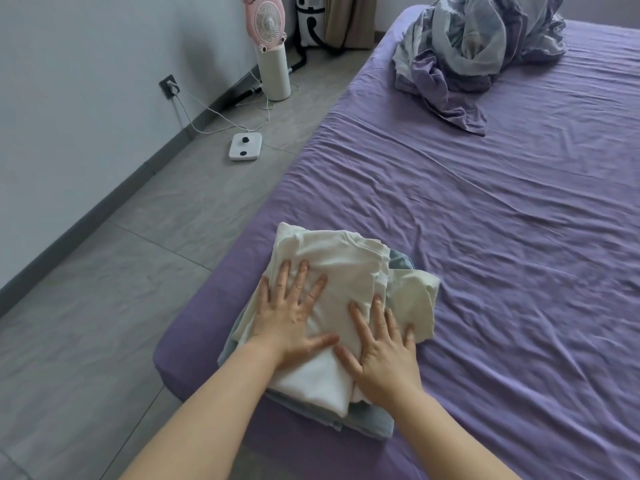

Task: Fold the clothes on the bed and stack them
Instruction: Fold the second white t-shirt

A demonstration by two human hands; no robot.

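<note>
- A stack of folded clothes (349, 271) sits at the near left corner of the bed (519, 237), close to the bed's left edge.
- The top piece is a white garment (332, 261), folded into a rough rectangle; a pale cream piece (415, 303) juts out from under it on the right, toward the middle of the bed.
- Light blue folded garments (363, 420) lie at the bottom of the stack, their edges showing along the near side and a sliver at the far right.
- The left hand (294, 317) lies flat on the white garment, fingers straight and spread apart, thumb pointing right.
- The right hand (381, 351) presses flat just beside it, fingers straight and slightly fanned, reaching onto the cream piece; the two thumbs are nearly touching.
- Neither hand grips any cloth; both palms rest on the top of the stack.
- A crumpled grey and lilac duvet (478, 50) is heaped near the far end of the bed, well apart from the stack.
- The purple sheet is creased across the middle.
- On the tiled floor beyond the bed's left edge lies a white scale (246, 147), and a pink fan (268, 22) stands on a white cylinder by the wall.
</note>
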